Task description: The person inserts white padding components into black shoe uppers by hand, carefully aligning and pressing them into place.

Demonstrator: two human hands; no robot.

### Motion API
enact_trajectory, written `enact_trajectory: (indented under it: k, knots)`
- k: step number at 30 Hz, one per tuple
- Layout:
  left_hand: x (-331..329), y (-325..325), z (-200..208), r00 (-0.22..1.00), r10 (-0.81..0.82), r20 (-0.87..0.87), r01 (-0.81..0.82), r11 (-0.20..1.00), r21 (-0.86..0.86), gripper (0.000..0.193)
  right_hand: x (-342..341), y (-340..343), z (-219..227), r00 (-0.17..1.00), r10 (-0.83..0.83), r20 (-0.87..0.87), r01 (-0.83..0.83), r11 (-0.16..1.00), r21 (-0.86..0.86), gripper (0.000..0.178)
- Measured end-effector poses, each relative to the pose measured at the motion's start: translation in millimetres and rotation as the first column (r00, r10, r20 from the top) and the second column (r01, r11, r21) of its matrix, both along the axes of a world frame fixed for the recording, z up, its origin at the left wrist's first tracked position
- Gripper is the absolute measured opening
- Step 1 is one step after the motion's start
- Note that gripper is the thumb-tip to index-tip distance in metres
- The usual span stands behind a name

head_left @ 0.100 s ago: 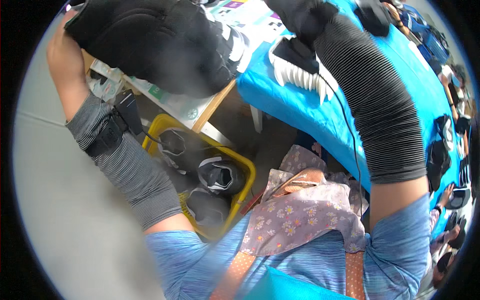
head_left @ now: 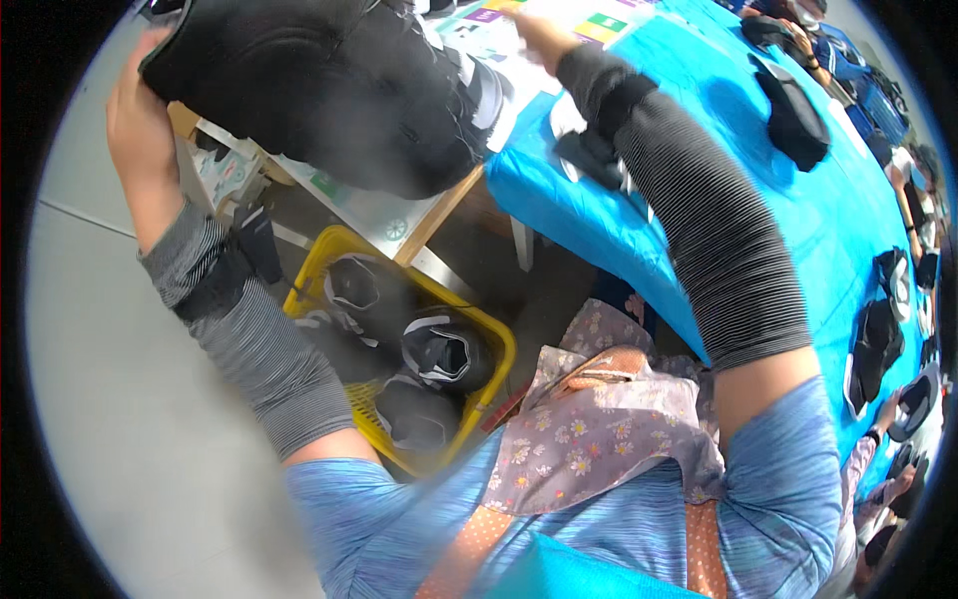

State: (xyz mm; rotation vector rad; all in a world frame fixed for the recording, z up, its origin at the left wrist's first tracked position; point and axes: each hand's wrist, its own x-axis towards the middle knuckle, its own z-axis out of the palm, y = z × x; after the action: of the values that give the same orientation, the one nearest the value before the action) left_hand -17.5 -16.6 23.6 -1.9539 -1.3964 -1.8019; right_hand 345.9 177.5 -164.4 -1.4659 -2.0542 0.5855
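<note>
My left hand [head_left: 135, 110] is raised at the upper left and grips the left edge of a bulky black padded piece [head_left: 319, 90]. The piece has white stripes at its right end and hangs over the table's corner. My right hand [head_left: 541, 35] is blurred at the top centre, just right of that striped end. Whether it holds the piece cannot be made out. Both forearms wear grey ribbed sleeves. Under the right forearm a small black part [head_left: 589, 160] lies on the blue tablecloth [head_left: 838, 210].
A yellow basket [head_left: 499, 344] with several black and white shoes stands on the grey floor under the table corner. More black pieces [head_left: 793, 115] lie along the blue table. Other people's hands work at the far right edge [head_left: 898, 404].
My right hand has come down into view at the top centre. The black piece and my left hand have barely shifted.
</note>
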Motion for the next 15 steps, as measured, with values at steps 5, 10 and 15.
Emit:
enact_trajectory:
  k: [5,10,15]
  knots:
    - [8,-52,-5,0.991,-0.077,-0.113,0.069,0.995,-0.073,0.042,12,-6,-63,0.798,-0.29,-0.528,0.043,0.901,-0.431,0.063]
    - [-40,-142,-63,0.959,0.016,0.282,-0.002,0.999,-0.05,0.052,-28,-55,-61,0.581,-0.283,-0.763,-0.223,0.847,-0.483,0.059]
    - [-44,-211,-127,0.825,0.109,0.554,-0.089,0.994,-0.063,0.05,-12,-62,-71,0.313,-0.323,-0.893,-0.468,0.765,-0.441,0.068]
